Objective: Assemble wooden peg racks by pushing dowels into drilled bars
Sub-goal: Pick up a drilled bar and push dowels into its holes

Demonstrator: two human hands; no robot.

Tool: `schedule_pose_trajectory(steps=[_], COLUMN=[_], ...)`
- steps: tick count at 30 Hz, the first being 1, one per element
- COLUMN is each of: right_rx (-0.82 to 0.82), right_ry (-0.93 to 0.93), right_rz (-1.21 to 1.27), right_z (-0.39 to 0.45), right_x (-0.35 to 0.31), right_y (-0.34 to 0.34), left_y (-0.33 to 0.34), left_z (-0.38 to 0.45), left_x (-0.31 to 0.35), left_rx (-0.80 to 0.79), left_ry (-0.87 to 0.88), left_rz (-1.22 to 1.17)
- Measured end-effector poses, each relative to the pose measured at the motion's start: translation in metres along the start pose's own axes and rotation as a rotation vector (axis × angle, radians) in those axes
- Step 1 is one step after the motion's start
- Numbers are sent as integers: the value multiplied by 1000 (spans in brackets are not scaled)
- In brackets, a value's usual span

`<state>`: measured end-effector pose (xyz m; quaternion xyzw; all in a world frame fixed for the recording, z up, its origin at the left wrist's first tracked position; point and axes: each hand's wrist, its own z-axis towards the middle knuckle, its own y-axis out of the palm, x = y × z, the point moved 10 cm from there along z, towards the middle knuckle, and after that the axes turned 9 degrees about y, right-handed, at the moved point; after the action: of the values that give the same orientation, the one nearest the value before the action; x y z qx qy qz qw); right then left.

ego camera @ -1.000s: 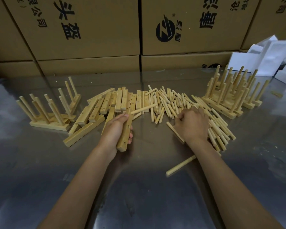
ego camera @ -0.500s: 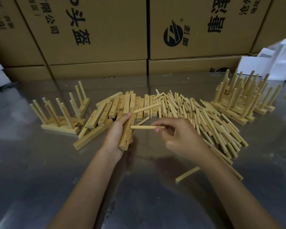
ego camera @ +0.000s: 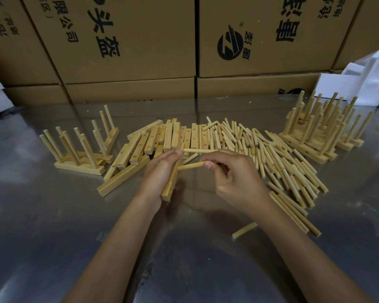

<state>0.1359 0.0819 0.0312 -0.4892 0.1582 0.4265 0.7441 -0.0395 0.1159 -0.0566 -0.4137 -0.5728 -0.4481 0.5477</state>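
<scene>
My left hand (ego camera: 160, 171) grips a drilled wooden bar (ego camera: 170, 184), held on edge with its near end on the metal table. One dowel (ego camera: 198, 151) sticks out of the bar's far end, pointing right. My right hand (ego camera: 236, 178) pinches a second dowel (ego camera: 190, 166) and holds its left tip against the bar's side, below the first. Loose drilled bars (ego camera: 173, 136) lie in a pile just beyond my hands. A heap of loose dowels (ego camera: 271, 154) spreads to the right of them.
Finished peg racks stand at the left (ego camera: 79, 149) and in a larger group at the right (ego camera: 319, 132). A stray dowel (ego camera: 245, 230) lies near my right forearm. Cardboard boxes (ego camera: 129, 40) wall the table's far side. White foam pieces (ego camera: 359, 84) sit at the far right.
My right hand left the dowel heap with a dowel and carried it left to the bar. The dowel's tip now meets the bar's side. The left hand kept its hold on the bar.
</scene>
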Motion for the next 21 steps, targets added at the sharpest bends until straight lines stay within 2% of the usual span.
schedule_pose_trajectory(steps=[4, 9, 15, 21], right_rx=[39, 15, 70, 47], right_ry=[44, 223, 236, 270], right_rz=[53, 228, 197, 231], right_z=[-1, -1, -7, -9], right_x=[4, 29, 27, 31], right_y=[0, 7, 9, 13], left_y=[3, 6, 9, 9], left_z=[0, -1, -1, -2], left_x=[0, -4, -10, -14], left_rx=[-21, -62, -70, -45], left_ry=[5, 1, -21, -34], left_rz=[-29, -73, -113, -141])
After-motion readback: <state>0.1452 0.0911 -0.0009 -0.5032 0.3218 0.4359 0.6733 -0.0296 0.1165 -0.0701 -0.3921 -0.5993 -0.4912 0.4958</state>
